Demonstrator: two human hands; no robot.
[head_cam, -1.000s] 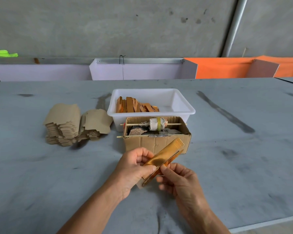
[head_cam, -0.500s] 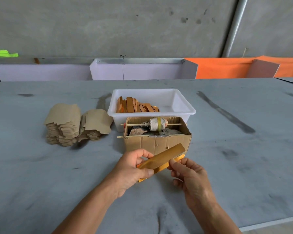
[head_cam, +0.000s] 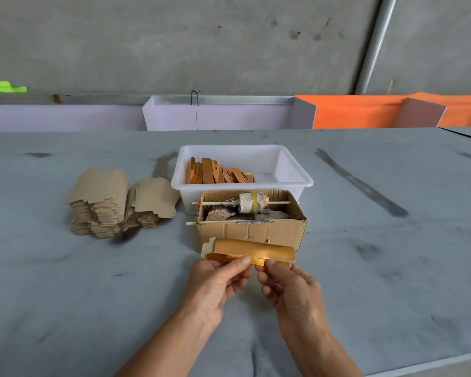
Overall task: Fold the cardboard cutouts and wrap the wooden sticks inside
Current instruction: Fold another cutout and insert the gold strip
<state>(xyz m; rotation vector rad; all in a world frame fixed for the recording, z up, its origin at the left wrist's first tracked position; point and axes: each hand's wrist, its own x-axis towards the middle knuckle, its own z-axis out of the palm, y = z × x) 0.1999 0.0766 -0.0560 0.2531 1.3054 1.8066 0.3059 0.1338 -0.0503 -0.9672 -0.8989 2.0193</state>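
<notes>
A gold-faced cardboard cutout [head_cam: 252, 250] lies level just in front of the brown box, partly folded lengthwise, with a plain tab at its left end. My left hand [head_cam: 218, 284] pinches its lower edge near the middle. My right hand [head_cam: 291, 292] pinches the same edge just to the right. Whether a wooden stick lies inside the fold is hidden. Flat brown cutouts [head_cam: 109, 205] are stacked in leaning piles at the left. Wrapped orange-gold pieces [head_cam: 218, 175] lean together in the white tub [head_cam: 297, 182].
An open brown cardboard box [head_cam: 256, 235] with a cloth-wrapped roller on a thin skewer [head_cam: 252, 203] stands between the tub and my hands. The grey table [head_cam: 378, 240] ends at low white and orange panels [head_cam: 351, 112] along a concrete wall.
The cutout has swung from a slant to level and moved up towards the box. My right hand shifted from beside it to pinching its lower edge next to my left hand.
</notes>
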